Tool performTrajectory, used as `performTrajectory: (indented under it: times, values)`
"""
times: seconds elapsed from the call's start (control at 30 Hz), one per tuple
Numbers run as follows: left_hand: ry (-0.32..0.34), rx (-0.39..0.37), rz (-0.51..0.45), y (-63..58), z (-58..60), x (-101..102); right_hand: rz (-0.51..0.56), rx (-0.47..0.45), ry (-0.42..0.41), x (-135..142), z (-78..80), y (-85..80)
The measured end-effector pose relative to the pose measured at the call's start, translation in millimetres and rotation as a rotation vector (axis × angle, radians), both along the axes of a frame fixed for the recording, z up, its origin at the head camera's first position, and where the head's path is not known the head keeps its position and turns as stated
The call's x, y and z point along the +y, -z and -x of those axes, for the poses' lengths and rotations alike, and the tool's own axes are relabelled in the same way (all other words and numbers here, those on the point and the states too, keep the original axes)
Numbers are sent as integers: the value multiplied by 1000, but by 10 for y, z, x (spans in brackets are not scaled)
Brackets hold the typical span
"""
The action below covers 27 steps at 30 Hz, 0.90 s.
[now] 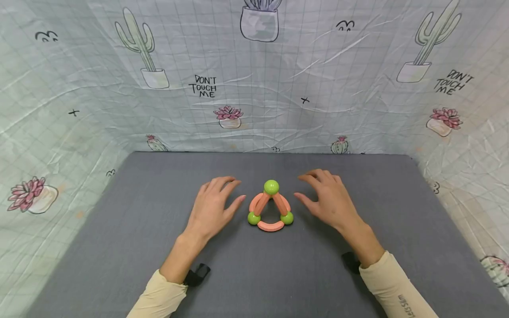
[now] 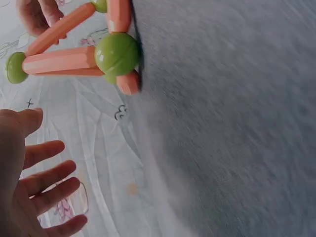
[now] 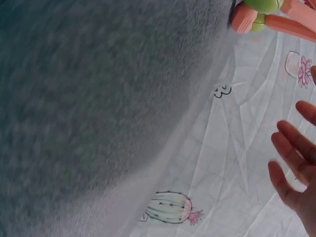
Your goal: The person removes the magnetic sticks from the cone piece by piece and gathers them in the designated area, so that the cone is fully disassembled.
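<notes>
A small pyramid of toy pieces stands on the grey table, built from orange rods and green balls. One green ball forms its top; two more mark the front corners, joined by a curved orange rod. To its left, my left hand hovers with relaxed fingers, holding nothing. On the other side my right hand is likewise apart from the pyramid, fingers loosely bent and bare. The left wrist view shows an orange rod running between green balls, past the left fingertips. Only part of the pyramid shows in the right wrist view.
The grey tabletop surrounds the pyramid. Behind and at both sides hangs a pale cloth printed with cacti and lettering, meeting the table's far edge. A black strap sits at the left wrist, another black strap at the right.
</notes>
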State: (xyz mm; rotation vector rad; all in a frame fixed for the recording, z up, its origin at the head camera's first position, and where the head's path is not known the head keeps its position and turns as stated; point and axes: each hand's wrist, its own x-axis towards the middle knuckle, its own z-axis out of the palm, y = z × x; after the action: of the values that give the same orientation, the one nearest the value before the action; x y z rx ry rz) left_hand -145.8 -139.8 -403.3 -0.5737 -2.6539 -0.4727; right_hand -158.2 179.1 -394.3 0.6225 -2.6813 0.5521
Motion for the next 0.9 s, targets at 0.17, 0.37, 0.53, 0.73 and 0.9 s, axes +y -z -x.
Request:
performTrajectory:
  times: [0.17, 0.37, 0.53, 0.73, 0.9]
  values:
    - [37, -37, -113, -16, 15, 58, 64, -65, -50, -87, -3, 25]
    - [64, -92, -217, -38, 33, 126, 160, -149, -88, -179, -39, 9]
    - [87, -161, -310, -65, 31, 178, 272, -254, -133, -254, -62, -15]
    - [108, -223, -399, -75, 52, 234, 360, -316, -192, -315, -53, -6]
    - [128, -247, -463, -78, 80, 273, 400, -330, -234, -360, -54, 18]
